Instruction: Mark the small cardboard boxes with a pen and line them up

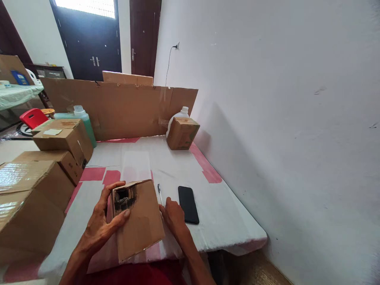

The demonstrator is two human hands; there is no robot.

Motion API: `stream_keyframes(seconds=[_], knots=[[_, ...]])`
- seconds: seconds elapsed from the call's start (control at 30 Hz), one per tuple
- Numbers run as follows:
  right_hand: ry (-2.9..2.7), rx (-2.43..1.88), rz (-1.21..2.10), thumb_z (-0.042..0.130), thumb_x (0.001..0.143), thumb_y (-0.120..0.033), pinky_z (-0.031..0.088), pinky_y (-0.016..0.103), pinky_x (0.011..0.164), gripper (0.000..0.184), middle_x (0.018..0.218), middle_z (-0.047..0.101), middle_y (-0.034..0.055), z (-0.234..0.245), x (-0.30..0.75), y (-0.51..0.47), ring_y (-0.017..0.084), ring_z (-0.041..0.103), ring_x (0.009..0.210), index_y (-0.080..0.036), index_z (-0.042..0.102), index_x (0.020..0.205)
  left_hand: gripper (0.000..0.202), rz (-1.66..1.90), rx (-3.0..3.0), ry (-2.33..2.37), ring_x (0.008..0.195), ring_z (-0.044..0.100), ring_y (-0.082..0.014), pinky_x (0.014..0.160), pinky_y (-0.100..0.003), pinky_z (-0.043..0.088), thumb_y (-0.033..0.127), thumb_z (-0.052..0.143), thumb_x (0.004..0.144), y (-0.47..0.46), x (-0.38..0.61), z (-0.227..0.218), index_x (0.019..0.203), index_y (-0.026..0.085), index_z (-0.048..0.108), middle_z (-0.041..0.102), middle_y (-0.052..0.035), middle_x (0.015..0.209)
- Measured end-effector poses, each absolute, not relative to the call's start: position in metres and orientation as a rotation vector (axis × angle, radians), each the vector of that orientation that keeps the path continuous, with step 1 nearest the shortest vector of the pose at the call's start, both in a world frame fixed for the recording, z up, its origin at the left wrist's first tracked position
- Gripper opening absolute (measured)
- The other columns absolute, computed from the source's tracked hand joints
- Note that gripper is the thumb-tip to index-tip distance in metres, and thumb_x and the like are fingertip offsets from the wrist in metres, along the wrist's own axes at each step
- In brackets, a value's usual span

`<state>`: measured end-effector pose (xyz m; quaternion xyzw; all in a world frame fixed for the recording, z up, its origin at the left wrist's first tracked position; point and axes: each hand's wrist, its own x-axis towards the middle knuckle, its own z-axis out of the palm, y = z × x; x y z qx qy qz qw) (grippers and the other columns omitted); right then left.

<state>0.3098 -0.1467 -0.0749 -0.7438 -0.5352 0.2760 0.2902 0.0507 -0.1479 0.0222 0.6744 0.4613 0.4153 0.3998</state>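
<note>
A small brown cardboard box (142, 225) is tilted up at the near edge of the cloth-covered table. My left hand (102, 225) grips its left side, thumb on the front face and fingers over the upper edge. Between that thumb and the fingers is a rough black patch (124, 198) that looks like a dark opening with smeared edges. My right hand (174, 215) is beside the box's right side, fingers curled round the lower end of a slim pen (160, 190). A black phone (188, 205) lies flat just right of that hand.
Several cardboard boxes (47, 198) are stacked on the left, with a green liquid jug (86, 120) behind them. A cardboard panel (127, 109) stands across the table's back. Another box (183, 133) sits before a white jug (184, 111). A white wall (282, 118) borders the right.
</note>
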Motion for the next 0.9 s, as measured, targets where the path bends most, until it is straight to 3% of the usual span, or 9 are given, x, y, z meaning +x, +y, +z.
stream_keyframes(seconds=[0.17,0.27,0.37,0.43,0.57,0.63,0.73,0.8,0.9], knots=[[-1.293,-2.391,0.45,0.062,0.095,-0.032,0.04,0.055,0.105,0.028,0.134,0.059,0.0291,-0.059,0.347,-0.155,0.044,0.052,0.133,-0.013,0.059,0.115,0.062,1.068,1.692,1.173,0.122,0.059,-0.0325,0.107,-0.047,0.045,0.055,0.068,0.089,-0.151,0.051,0.025,0.141,0.029,0.047,0.06,-0.0091,0.136],[-1.183,-2.523,0.437,0.069,0.089,-0.033,0.039,0.064,0.104,0.045,0.13,0.058,0.0358,-0.063,0.367,-0.163,0.052,0.05,0.132,-0.002,0.059,0.12,0.062,1.057,1.703,1.173,0.12,0.059,-0.0323,0.107,-0.048,0.046,0.055,0.068,0.089,-0.151,0.051,0.025,0.141,0.028,0.048,0.061,-0.009,0.132],[-1.124,-2.516,0.521,0.075,0.082,-0.041,0.046,0.059,0.097,0.057,0.126,0.061,0.0374,-0.072,0.383,-0.165,0.052,0.057,0.125,0.001,0.061,0.118,0.061,1.054,1.695,1.168,0.121,0.059,-0.0323,0.107,-0.048,0.046,0.054,0.068,0.088,-0.151,0.051,0.025,0.14,0.028,0.048,0.061,-0.0088,0.133],[-1.087,-2.455,0.583,0.077,0.078,-0.045,0.05,0.053,0.093,0.06,0.122,0.065,0.0358,-0.079,0.39,-0.164,0.049,0.062,0.12,0.0,0.062,0.116,0.061,1.053,1.686,1.165,0.123,0.058,-0.0326,0.107,-0.047,0.046,0.053,0.069,0.088,-0.152,0.052,0.026,0.14,0.029,0.048,0.06,-0.0087,0.135],[-1.077,-2.186,0.746,0.069,0.078,-0.049,0.055,0.042,0.084,0.043,0.098,0.078,0.0174,-0.087,0.393,-0.163,0.037,0.073,0.099,-0.012,0.069,0.099,0.06,1.07,1.652,1.156,0.126,0.057,-0.0325,0.11,-0.048,0.043,0.05,0.068,0.089,-0.156,0.053,0.027,0.141,0.029,0.047,0.059,-0.009,0.137],[-1.086,-2.031,0.808,0.062,0.082,-0.054,0.057,0.039,0.082,0.046,0.097,0.079,0.0137,-0.087,0.386,-0.167,0.033,0.075,0.096,-0.013,0.069,0.102,0.059,1.064,1.642,1.141,0.126,0.056,-0.0322,0.111,-0.048,0.042,0.047,0.068,0.089,-0.158,0.053,0.027,0.141,0.029,0.045,0.058,-0.0088,0.138],[-0.809,-1.638,0.975,0.07,0.079,-0.061,0.061,0.044,0.084,0.062,0.107,0.078,0.0142,-0.072,0.368,-0.18,0.034,0.077,0.098,-0.013,0.064,0.117,0.059,1.058,1.636,1.132,0.126,0.057,-0.0316,0.109,-0.046,0.044,0.044,0.069,0.088,-0.159,0.055,0.03,0.14,0.03,0.046,0.058,-0.008,0.137],[-0.556,-1.296,1.11,0.082,0.074,-0.055,0.061,0.049,0.09,0.068,0.122,0.076,0.0128,-0.049,0.355,-0.193,0.034,0.076,0.103,-0.018,0.062,0.127,0.059,1.077,1.639,1.133,0.124,0.057,-0.0309,0.108,-0.045,0.045,0.042,0.069,0.086,-0.159,0.057,0.032,0.139,0.029,0.048,0.058,-0.0076,0.136],[-0.462,-0.951,1.301,0.076,0.086,-0.052,0.057,0.058,0.1,0.055,0.146,0.064,0.0087,-0.005,0.337,-0.211,0.033,0.072,0.118,-0.034,0.063,0.136,0.06,1.096,1.66,1.117,0.123,0.057,-0.0301,0.106,-0.044,0.046,0.04,0.07,0.084,-0.159,0.06,0.034,0.138,0.029,0.048,0.057,-0.0073,0.137]])
